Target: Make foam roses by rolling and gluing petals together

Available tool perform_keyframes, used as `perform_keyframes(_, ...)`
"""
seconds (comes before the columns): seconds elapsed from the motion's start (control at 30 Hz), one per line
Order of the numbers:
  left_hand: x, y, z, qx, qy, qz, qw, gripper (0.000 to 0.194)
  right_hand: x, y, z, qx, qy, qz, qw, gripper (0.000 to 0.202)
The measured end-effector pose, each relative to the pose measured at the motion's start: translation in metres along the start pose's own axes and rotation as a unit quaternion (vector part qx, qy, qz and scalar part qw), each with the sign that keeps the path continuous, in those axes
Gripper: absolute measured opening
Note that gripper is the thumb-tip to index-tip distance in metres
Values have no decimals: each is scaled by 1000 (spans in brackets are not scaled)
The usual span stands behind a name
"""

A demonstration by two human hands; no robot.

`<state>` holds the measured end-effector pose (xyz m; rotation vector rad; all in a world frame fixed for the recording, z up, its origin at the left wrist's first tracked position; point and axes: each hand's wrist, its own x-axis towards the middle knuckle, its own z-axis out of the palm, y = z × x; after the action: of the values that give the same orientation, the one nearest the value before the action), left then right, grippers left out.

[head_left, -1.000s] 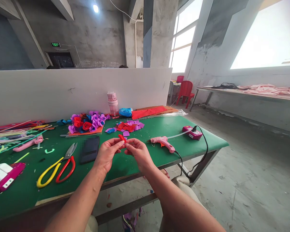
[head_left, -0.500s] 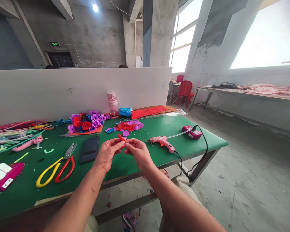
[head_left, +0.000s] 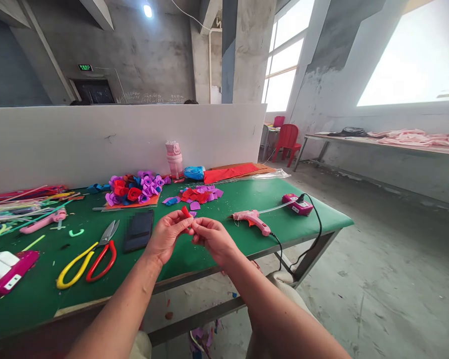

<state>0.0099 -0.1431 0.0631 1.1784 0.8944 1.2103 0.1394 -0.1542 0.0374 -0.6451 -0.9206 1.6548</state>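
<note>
A small rolled piece of red crepe paper (head_left: pixel 186 212) sticks up from the fingertips of my left hand (head_left: pixel 167 235), which is closed in a pinch around it. My right hand (head_left: pixel 214 240) is also pinched, its thumb and forefinger meeting the left fingertips at the paper's lower end, which the fingers hide. Just beyond the hands lies a loose heap of red, purple and blue paper petals (head_left: pixel 200 195). A pink glue gun (head_left: pixel 251 219) rests on its side right of my right hand. To the left of my left hand are a dark phone (head_left: pixel 139 232) and scissors (head_left: pixel 93 254) with yellow and red handles.
Finished paper flowers (head_left: pixel 134 189) are piled at the back of the green table (head_left: pixel 303 244), near a pink bottle (head_left: pixel 174 160). A power strip (head_left: pixel 297 204) with a black cord sits at right. Thin coloured sticks (head_left: pixel 18 209) and another pink glue gun (head_left: pixel 45 222) lie at left.
The red piece has turned more upright in my left fingers. My right fingertips have shifted slightly down along it. The things on the table have stayed put.
</note>
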Motion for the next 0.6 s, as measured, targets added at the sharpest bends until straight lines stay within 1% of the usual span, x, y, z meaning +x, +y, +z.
perform_keyframes(0.1,0,2,-4,-13,-51,-6,999,21,-1,-4,1,48,-20,32,998,27)
perform_keyframes(0.17,2,2,-8,-18,-72,-16,997,27,-2,-7,1,70,-22,43,996,26)
perform_keyframes(0.23,3,0,-12,-16,-70,-24,997,33,-2,-8,0,84,-21,50,995,27)
perform_keyframes(0.37,5,-4,-16,4,-46,-32,998,32,-2,-7,-3,89,-17,49,995,28)
perform_keyframes(0.6,4,-4,-11,5,-54,-30,998,26,-2,-6,-5,72,-24,40,996,28)
